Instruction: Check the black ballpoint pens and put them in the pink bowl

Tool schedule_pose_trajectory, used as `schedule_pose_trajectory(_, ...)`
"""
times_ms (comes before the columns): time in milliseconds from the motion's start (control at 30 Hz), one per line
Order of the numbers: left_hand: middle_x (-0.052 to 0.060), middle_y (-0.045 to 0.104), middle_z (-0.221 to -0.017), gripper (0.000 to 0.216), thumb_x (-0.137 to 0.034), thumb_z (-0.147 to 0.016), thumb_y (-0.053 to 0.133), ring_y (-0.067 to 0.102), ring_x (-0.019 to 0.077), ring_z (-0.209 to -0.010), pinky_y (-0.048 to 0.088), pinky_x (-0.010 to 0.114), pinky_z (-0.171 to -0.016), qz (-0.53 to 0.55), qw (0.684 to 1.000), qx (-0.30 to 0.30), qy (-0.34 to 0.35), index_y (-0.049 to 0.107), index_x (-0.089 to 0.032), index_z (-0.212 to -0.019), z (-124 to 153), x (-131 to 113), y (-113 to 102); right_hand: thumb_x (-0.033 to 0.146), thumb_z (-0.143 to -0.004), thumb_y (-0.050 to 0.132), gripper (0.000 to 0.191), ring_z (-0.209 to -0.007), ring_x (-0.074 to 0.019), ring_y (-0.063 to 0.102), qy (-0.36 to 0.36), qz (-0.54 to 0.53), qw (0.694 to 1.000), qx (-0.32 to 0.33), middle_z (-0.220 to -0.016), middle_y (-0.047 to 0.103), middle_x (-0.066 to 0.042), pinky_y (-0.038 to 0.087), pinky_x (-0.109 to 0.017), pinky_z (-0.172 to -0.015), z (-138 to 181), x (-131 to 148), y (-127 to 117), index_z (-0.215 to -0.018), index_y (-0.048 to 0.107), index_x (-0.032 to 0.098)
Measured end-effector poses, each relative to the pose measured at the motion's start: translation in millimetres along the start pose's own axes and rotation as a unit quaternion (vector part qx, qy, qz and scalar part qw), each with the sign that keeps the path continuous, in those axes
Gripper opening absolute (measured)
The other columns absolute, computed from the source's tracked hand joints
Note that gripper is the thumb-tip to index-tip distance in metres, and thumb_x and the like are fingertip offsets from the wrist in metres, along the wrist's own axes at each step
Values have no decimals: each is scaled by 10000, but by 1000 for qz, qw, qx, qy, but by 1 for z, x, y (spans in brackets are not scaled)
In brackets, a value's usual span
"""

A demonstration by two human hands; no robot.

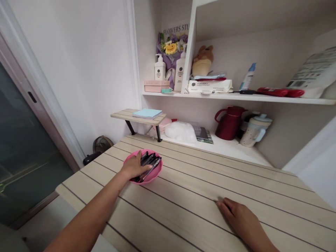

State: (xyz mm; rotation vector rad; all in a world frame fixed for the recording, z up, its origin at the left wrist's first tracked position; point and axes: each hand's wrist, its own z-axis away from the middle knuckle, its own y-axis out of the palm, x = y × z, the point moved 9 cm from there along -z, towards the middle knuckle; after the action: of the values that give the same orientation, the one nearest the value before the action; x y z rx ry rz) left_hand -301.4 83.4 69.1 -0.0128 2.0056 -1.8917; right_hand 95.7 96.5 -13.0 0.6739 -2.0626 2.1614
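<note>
A round pink bowl (156, 174) with a wavy rim sits on the slatted wooden table. Several black and clear pens (152, 164) lie heaped in it. My left hand (133, 166) reaches over the bowl's left side, palm down, its thumb lying across the pens and its index finger stretched apart from it. The other fingertips are hidden. To the right, my right hand (236, 213) rests low at the tabletop with its fingers curled and pinched together. A small dark tip shows by its fingertips; I cannot make out what it is.
A small raised shelf (123, 114) with light blue paper (147, 113) stands at the table's back left. Behind are a white plush-like bundle (181, 131), a red jug (229, 122) and a pale tumbler (255, 130). Pump bottles (160, 69) and a wipes pack (210, 86) occupy the upper shelf.
</note>
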Motion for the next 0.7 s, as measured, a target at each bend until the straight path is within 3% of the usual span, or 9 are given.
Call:
schedule_pose_trajectory(67, 162, 518, -1216, 1097, -698, -529, 523, 507, 303, -1065, 390, 327, -803, -16, 999, 35, -21, 121, -138, -1382, 7, -3, 10, 489, -832, 275, 393, -566, -195, 568, -3, 4, 1000, -10, -587, 624, -27, 312, -265, -510, 1, 2, -2, -603, 464, 231)
schedule_pose_trajectory(167, 168, 509, -1219, 1181, -636, -465, 605, 497, 327, -1064, 386, 336, -798, -50, 997, 37, -34, 56, -149, -1390, 8, -3, 18, 466, -839, 277, 383, -582, -195, 573, -11, 10, 1000, -25, -602, 632, -27, 306, -264, -514, 2, 5, -5, -610, 475, 231)
schedule_pose_trajectory(700, 140, 514, -1122, 1026, -251, -565, 615, 555, 260, -950, 406, 307, -765, -87, 995, 42, -12, 1, -171, -1384, 0, -2, 26, 376, -855, 305, 325, -604, -183, 574, -5, 32, 998, -57, -630, 633, -17, 267, -255, -512, 4, 11, -14, -628, 480, 223)
